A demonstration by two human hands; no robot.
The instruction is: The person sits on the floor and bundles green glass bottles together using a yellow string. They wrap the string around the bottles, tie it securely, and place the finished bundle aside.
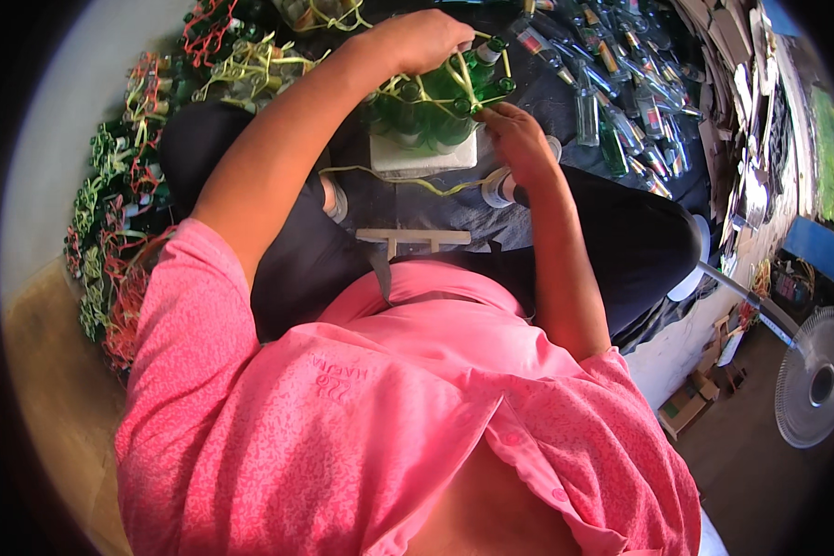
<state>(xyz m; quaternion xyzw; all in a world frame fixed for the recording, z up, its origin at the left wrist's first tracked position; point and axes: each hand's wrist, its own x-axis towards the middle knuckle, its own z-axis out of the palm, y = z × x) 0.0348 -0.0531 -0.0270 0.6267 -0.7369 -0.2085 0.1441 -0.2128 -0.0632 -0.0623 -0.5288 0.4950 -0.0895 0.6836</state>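
A cluster of several green glass bottles (400,119) stands upright on a white block (423,159) in front of me. A yellow-green strap (464,79) runs around and between the bottle necks. My left hand (426,43) reaches over the far side of the cluster, its fingers bent together on the strap; the fingertips are partly hidden. On the near right side, my right hand (519,137) pinches the strap beside a bottle's mouth. A loose strap end (417,181) trails over the ground before the block.
Loose clear and green bottles (612,88) lie in a heap at the far right. Bundles of strapped bottles (144,185) are stacked along the left wall. A small wooden frame (413,236) lies between my legs. A fan (817,378) and stacked cardboard (737,120) are at right.
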